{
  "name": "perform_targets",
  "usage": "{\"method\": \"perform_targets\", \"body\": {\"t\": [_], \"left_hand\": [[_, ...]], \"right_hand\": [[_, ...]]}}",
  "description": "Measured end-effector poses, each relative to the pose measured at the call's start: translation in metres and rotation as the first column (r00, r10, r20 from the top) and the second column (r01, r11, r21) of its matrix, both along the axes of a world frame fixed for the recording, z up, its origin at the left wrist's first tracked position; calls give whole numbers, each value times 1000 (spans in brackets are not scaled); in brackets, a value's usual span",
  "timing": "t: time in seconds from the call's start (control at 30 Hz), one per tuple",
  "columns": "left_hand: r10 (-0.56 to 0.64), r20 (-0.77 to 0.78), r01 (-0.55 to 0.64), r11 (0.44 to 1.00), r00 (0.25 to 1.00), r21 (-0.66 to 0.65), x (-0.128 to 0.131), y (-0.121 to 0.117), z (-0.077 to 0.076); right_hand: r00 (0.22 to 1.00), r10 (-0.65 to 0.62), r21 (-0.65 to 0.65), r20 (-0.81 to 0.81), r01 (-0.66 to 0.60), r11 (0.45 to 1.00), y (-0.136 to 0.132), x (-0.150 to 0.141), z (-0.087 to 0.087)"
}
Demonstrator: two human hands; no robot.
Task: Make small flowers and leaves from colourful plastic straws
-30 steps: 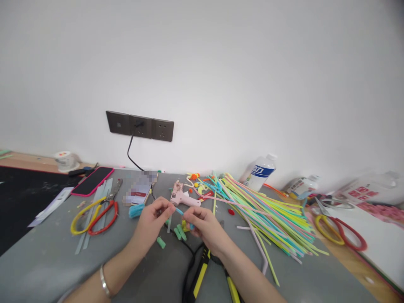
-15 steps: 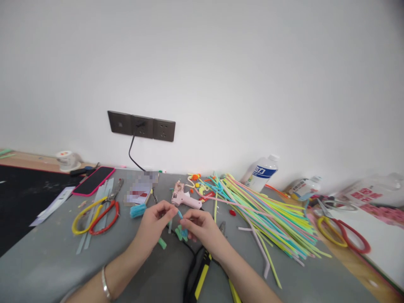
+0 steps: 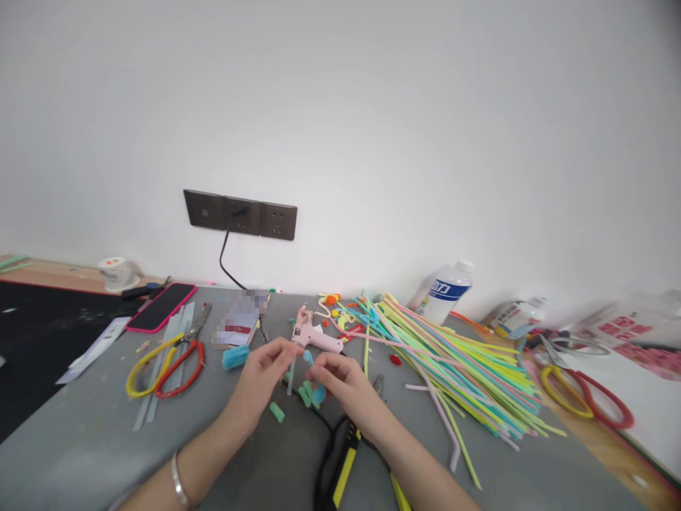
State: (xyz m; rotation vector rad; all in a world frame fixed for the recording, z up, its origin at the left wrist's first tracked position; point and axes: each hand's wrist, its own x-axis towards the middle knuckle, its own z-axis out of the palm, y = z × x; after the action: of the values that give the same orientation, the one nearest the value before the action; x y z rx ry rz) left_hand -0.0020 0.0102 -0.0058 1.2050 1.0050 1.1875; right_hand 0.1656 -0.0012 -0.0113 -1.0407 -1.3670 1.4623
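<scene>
Between my fingertips is a short length of light-blue pipe cleaner [image 3: 308,358]. My right hand [image 3: 348,387] is closed in a pinch on its lower part. The closed fingertips of my left hand [image 3: 262,376] meet its upper end. A rounded blue piece [image 3: 319,394] shows just under my right fingers; whether it joins the held strand I cannot tell. Beside it are short green pieces [image 3: 305,393], and another green piece [image 3: 277,411] lies below my left hand. Behind my hands rests a pink glue gun [image 3: 316,337]. A blue fuzzy bundle [image 3: 235,357] sits left of my left hand.
Red-and-yellow-handled pliers [image 3: 178,365] lie at left near a pink-cased phone [image 3: 161,307]. A large bundle of pipe cleaners [image 3: 462,362] spreads across the right. Yellow-and-black pliers [image 3: 345,458] and a black cord lie under my right forearm. A white bottle [image 3: 444,292] stands by the wall.
The blue pipe cleaner now shows as a shorter, more upright bit between my fingertips. A rounded blue piece is plainer below my right hand. The view has shifted slightly.
</scene>
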Motion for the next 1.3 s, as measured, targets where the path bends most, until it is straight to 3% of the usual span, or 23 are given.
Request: {"method": "perform_targets", "body": {"t": [0.1, 0.27, 0.4, 0.57, 0.73, 0.93, 1.13, 1.3], "left_hand": [[-21, -101, 19, 1000, 995, -16, -9, 7, 5], [-160, -244, 177, 983, 957, 52, -13, 10, 6], [-220, -335, 266, 959, 916, 98, -12, 11, 1], [-280, -352, 322, 944, 893, 66, -12, 10, -2], [-298, -282, 323, 945, 912, 48, -10, 6, 3], [-219, -181, 233, 971, 959, 61, -5, 1, 7], [-104, -121, 113, 991, 987, 73, 0, -3, 8], [-30, -28, 32, 995, 999, 90, 6, -9, 6]], "right_hand": [[993, -16, 138, 115, 0, 990, 1, 6, 6], [939, -34, 302, 342, -76, 950, 0, 11, 14], [916, -151, 458, 372, -39, 888, 1, 11, 14], [910, -211, 527, 358, -11, 850, 3, 14, 14], [916, -190, 539, 353, -34, 841, 2, 13, 16], [931, -151, 498, 331, -36, 866, -4, 6, 18], [971, -24, 306, 238, -51, 951, -5, -1, 9], [996, 21, 192, 92, -39, 981, -7, -9, 0]]}}
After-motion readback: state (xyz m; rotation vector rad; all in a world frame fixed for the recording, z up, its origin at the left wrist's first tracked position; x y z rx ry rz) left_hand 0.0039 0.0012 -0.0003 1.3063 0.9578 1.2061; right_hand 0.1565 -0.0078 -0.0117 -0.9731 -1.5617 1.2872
